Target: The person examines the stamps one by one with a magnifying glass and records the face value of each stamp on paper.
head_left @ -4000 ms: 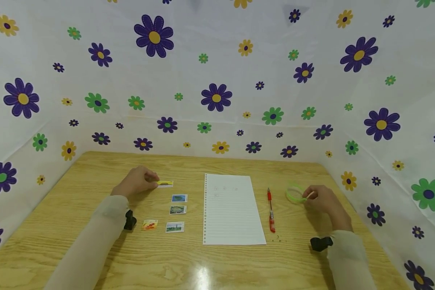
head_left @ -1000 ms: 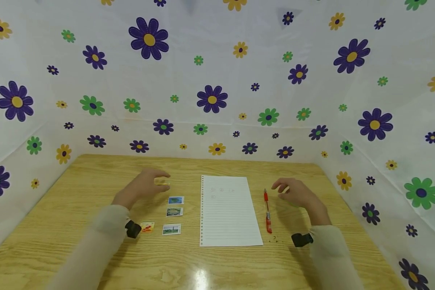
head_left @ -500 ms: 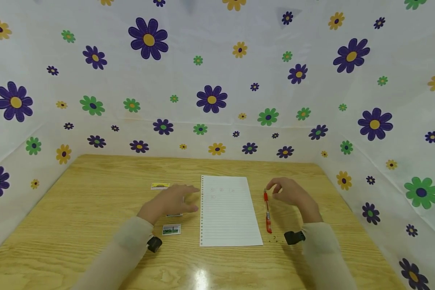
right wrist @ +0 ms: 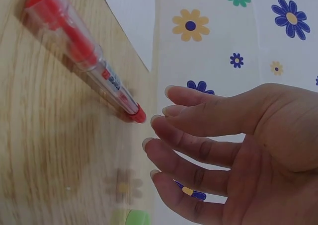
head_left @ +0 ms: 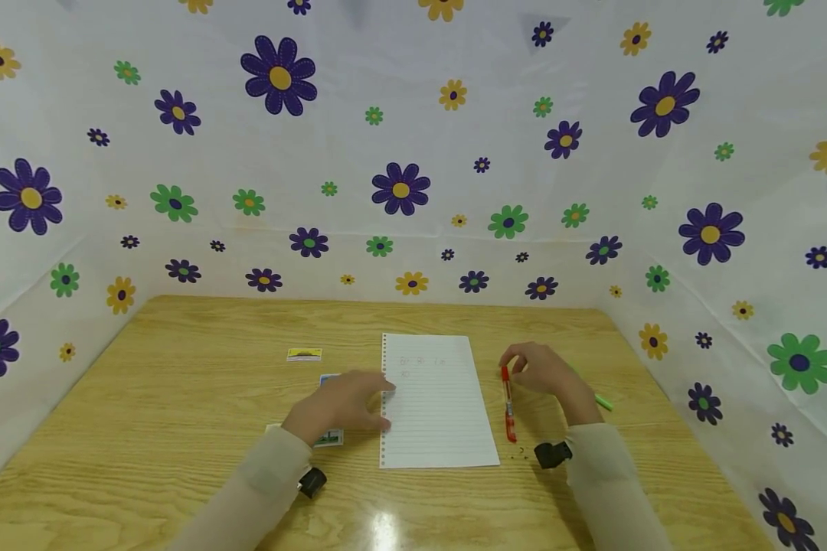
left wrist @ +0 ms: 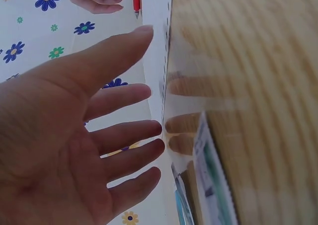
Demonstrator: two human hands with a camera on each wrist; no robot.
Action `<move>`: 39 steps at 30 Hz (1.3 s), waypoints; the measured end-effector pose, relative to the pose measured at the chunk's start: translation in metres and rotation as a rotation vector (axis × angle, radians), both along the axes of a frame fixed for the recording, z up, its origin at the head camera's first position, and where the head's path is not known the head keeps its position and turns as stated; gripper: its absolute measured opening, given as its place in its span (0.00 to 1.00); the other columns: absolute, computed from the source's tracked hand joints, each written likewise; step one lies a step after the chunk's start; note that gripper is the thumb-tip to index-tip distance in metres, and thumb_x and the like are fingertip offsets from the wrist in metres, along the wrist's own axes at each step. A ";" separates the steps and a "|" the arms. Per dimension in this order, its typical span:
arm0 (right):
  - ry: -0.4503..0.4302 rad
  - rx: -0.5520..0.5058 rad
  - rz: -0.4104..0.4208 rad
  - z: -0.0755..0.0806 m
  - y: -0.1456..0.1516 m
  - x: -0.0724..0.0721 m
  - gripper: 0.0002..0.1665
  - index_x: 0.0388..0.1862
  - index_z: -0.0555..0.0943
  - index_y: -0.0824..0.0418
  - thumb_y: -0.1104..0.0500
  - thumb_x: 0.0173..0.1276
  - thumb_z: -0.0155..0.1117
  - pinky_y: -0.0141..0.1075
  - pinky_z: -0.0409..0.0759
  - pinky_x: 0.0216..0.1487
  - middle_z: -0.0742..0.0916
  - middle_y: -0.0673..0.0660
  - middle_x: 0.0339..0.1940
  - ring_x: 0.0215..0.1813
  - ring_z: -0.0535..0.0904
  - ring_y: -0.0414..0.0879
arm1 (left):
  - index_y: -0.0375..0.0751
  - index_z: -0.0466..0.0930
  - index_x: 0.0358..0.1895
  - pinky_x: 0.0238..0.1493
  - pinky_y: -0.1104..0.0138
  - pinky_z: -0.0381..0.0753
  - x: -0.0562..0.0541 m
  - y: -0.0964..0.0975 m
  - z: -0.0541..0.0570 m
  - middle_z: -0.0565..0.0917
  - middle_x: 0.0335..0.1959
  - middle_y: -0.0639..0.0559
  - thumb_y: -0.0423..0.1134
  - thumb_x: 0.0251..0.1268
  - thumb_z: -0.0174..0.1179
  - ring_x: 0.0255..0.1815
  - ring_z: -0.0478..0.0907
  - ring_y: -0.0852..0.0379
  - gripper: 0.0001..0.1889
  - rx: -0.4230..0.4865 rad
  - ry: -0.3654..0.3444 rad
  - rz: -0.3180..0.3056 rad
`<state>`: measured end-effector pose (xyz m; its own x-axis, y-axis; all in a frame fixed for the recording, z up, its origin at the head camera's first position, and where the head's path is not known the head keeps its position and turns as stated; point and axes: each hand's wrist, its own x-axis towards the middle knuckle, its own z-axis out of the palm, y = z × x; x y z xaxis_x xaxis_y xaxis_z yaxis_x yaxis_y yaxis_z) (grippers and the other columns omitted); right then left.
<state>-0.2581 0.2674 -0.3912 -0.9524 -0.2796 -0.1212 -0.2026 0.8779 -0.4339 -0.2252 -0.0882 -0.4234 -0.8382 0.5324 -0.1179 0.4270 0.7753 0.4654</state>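
My left hand (head_left: 341, 402) is spread, its fingertips over the punched left edge of the lined paper (head_left: 448, 421). In the left wrist view nothing lies between the fingers (left wrist: 131, 158), and two picture stamps (left wrist: 213, 170) sit below them. My right hand (head_left: 540, 371) hovers at the tip end of a red pen (head_left: 509, 417), thumb and fingers loosely bent. In the right wrist view the pen (right wrist: 107, 78) lies on the table, with a gap between it and the fingertips. A green thing (head_left: 603, 402) lies beyond the right wrist, partly hidden.
A yellow picture stamp (head_left: 305, 354) lies at the back left. Other stamps are partly covered by my left hand and sleeve (head_left: 265, 478). Small dark crumbs (head_left: 521, 453) lie below the pen. Flower-printed cloth (head_left: 413, 252) walls off the table's back and sides.
My right hand has let go of the green ring and moved left to the pen. My left hand has left the yellow stamp and come right and nearer, to the paper's edge.
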 end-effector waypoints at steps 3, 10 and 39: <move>-0.003 0.010 0.012 0.000 -0.001 0.000 0.16 0.51 0.84 0.63 0.73 0.65 0.63 0.46 0.84 0.45 0.87 0.63 0.40 0.42 0.80 0.54 | 0.44 0.81 0.65 0.71 0.49 0.75 0.001 0.000 0.000 0.80 0.69 0.47 0.50 0.59 0.76 0.72 0.75 0.42 0.31 -0.006 0.005 -0.005; -0.059 0.024 -0.021 -0.005 -0.003 -0.002 0.16 0.51 0.84 0.60 0.72 0.68 0.63 0.47 0.83 0.47 0.87 0.63 0.43 0.45 0.79 0.55 | 0.44 0.82 0.64 0.72 0.50 0.74 0.004 -0.001 0.000 0.81 0.68 0.46 0.47 0.59 0.77 0.72 0.74 0.42 0.30 0.000 -0.002 0.007; -0.018 0.069 0.078 -0.015 -0.006 -0.001 0.14 0.40 0.83 0.61 0.75 0.60 0.62 0.42 0.78 0.43 0.83 0.58 0.34 0.38 0.75 0.49 | 0.40 0.82 0.63 0.72 0.49 0.75 0.004 0.000 0.000 0.81 0.68 0.44 0.44 0.58 0.77 0.71 0.75 0.41 0.29 0.052 -0.021 -0.007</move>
<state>-0.2589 0.2611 -0.4064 -0.9255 -0.3436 -0.1596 -0.2644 0.8875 -0.3775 -0.2211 -0.0886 -0.4239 -0.8324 0.5437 -0.1074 0.4218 0.7472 0.5137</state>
